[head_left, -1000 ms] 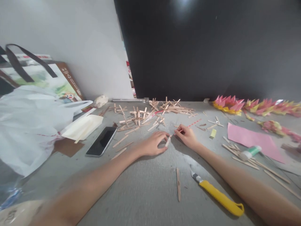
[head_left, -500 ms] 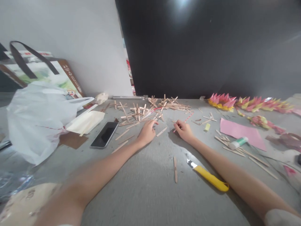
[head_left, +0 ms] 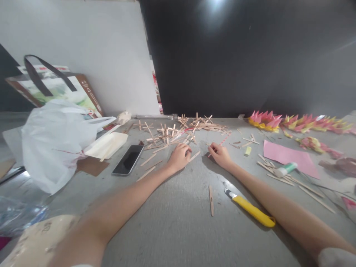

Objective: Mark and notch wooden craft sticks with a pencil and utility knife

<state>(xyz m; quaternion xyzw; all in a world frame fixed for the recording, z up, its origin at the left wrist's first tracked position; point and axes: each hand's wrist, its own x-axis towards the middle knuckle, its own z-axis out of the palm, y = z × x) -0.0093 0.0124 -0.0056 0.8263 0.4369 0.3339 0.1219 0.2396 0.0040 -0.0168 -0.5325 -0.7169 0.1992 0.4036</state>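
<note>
My left hand [head_left: 180,155] lies on the grey tabletop with its fingers curled down, next to a short wooden stick [head_left: 194,156] at the edge of a pile of wooden sticks [head_left: 180,131]. Whether the fingers hold anything is hidden. My right hand [head_left: 219,154] rests a little to the right, its fingers curled around the near end of a thin red-and-white striped stick [head_left: 225,139]. A single wooden stick [head_left: 211,200] and a yellow utility knife [head_left: 251,210] lie nearer to me between my forearms.
A black phone [head_left: 128,159], a cream folded paper [head_left: 107,144], a white plastic bag [head_left: 52,142] and a printed tote bag [head_left: 55,87] are at the left. At the right are pink paper [head_left: 289,157], a glue tube [head_left: 285,170], long sticks and pink-yellow folded paper flowers [head_left: 267,120]. A dark panel stands behind.
My left hand let go of the short stick it pinched and moved forward to the pile's edge, fingers curling down. The right hand drew slightly away. The view shifted.
</note>
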